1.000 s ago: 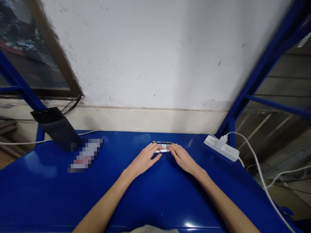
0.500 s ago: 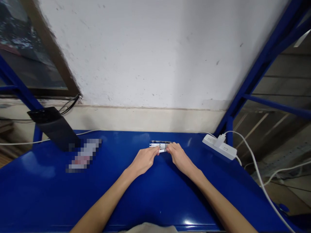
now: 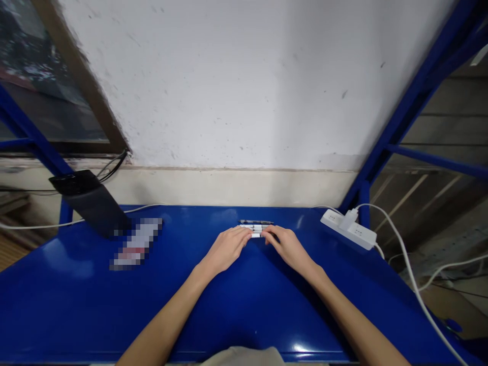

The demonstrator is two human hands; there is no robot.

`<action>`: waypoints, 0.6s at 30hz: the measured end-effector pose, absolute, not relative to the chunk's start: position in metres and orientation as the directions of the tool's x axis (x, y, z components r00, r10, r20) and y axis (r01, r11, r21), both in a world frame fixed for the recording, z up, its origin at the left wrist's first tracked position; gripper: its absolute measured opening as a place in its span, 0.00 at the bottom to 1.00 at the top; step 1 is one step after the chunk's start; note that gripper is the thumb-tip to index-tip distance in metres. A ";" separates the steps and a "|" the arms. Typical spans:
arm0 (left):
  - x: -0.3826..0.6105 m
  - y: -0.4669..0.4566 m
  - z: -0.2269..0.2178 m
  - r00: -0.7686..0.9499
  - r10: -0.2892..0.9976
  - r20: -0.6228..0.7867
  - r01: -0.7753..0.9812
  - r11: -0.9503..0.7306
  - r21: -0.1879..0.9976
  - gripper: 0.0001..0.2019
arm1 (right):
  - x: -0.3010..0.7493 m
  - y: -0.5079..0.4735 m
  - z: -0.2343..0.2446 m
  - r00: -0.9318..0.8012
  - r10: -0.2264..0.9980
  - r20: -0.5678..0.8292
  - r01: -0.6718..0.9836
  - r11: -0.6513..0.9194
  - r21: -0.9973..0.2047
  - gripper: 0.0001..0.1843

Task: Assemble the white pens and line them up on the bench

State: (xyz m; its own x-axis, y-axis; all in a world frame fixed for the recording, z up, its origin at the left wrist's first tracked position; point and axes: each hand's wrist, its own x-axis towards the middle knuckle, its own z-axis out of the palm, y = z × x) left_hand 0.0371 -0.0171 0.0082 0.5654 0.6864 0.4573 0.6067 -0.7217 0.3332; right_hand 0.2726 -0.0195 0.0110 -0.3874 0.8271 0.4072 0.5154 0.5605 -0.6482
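Note:
Several white pens (image 3: 256,229) lie side by side near the back of the blue table, pointing left to right. My left hand (image 3: 229,247) bends its fingers over their left ends, with the fingertips closed on them. At the right ends, my right hand (image 3: 282,243) grips the pens between thumb and fingers. A dark, slim pen (image 3: 256,222) lies just behind the white ones, apart from both hands. My fingers cover both ends of the white pens.
On the blue table (image 3: 236,315), a tall black box-like object (image 3: 95,203) and a blurred-out flat item (image 3: 138,244) are at the left. A white power strip (image 3: 348,229) with a plug and cables lies at the right. A wall (image 3: 229,101) rises behind.
My left hand has flattened a little over the white pens. My right hand's fingers have shifted and loosened slightly, and the dark pen shows more fully. The view has moved slightly.

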 end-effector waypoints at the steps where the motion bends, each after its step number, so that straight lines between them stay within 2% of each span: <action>1: 0.037 -0.017 0.008 0.570 0.683 0.458 0.608 -0.725 0.324 0.17 | 0.273 -0.019 0.010 -0.390 0.825 0.409 0.500 0.562 -0.659 0.13; 3: 0.037 -0.016 0.007 0.571 0.681 0.458 0.614 -0.725 0.313 0.17 | 0.273 -0.017 0.010 -0.383 0.808 0.449 0.448 0.587 -0.675 0.07; 5: 0.037 -0.015 0.006 0.569 0.681 0.461 0.615 -0.725 0.312 0.17 | 0.272 -0.017 0.009 -0.360 0.817 0.451 0.399 0.572 -0.717 0.09; 9: 0.037 -0.015 0.006 0.571 0.680 0.459 0.602 -0.728 0.328 0.17 | 0.269 -0.018 0.010 -0.354 0.869 0.345 0.387 0.472 -0.792 0.14; 12: 0.037 -0.015 0.007 0.570 0.690 0.446 0.597 -0.721 0.351 0.17 | 0.269 -0.018 0.010 -0.341 0.838 0.427 0.358 0.535 -0.765 0.09; 14: 0.036 -0.015 0.008 0.567 0.694 0.443 0.594 -0.717 0.364 0.17 | 0.269 -0.017 0.009 -0.321 0.837 0.443 0.331 0.537 -0.776 0.11; 18: 0.035 -0.015 0.007 0.562 0.697 0.444 0.601 -0.714 0.360 0.19 | 0.270 -0.015 0.008 -0.322 0.885 0.337 0.352 0.442 -0.825 0.12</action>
State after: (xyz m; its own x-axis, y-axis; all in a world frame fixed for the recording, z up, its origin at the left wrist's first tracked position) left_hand 0.0354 -0.0148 0.0075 0.5624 0.6974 0.4442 0.6006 -0.7138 0.3602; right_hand 0.2695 -0.0150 0.0080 -0.3216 0.8849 0.3369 0.3517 0.4420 -0.8252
